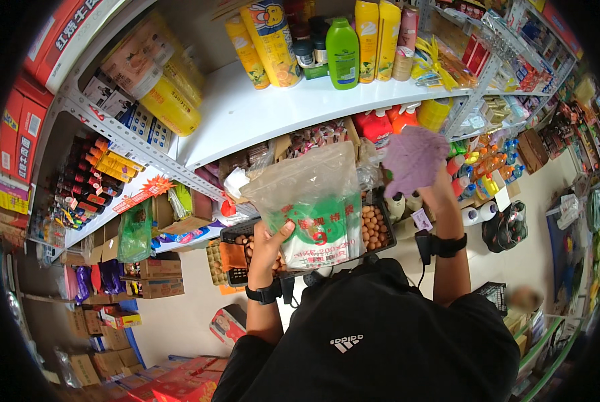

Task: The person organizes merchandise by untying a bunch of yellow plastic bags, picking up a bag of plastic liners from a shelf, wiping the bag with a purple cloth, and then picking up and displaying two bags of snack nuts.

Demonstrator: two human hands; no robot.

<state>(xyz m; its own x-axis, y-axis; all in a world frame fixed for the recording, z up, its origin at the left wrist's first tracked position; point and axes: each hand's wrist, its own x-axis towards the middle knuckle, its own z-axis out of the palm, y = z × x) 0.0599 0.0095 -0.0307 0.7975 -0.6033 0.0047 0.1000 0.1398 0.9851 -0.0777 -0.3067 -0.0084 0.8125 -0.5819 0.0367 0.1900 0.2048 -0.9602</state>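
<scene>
My left hand (268,247) grips the left edge of a printed pack of clear plastic bags (325,221), thumb on its front. The pack is upright before my chest and bears green and red printing. Raised to the right, my right hand (435,187) holds a crumpled purple cloth (413,158), which hides most of its fingers. Behind the pack, brown eggs (374,228) lie in a black plastic crate (391,236); the pack covers the crate's middle. An orange cloth (232,257) rests at the crate's left end.
Ahead runs a white metal shelf (239,113) with a green shampoo bottle (342,54), yellow spray cans (367,42) and a plastic-wrapped yellow pack (172,103). Drink bottles (486,168) stand low on the right. Cardboard boxes (154,279) are stacked at the left. A blurred person's head (525,300) shows at lower right.
</scene>
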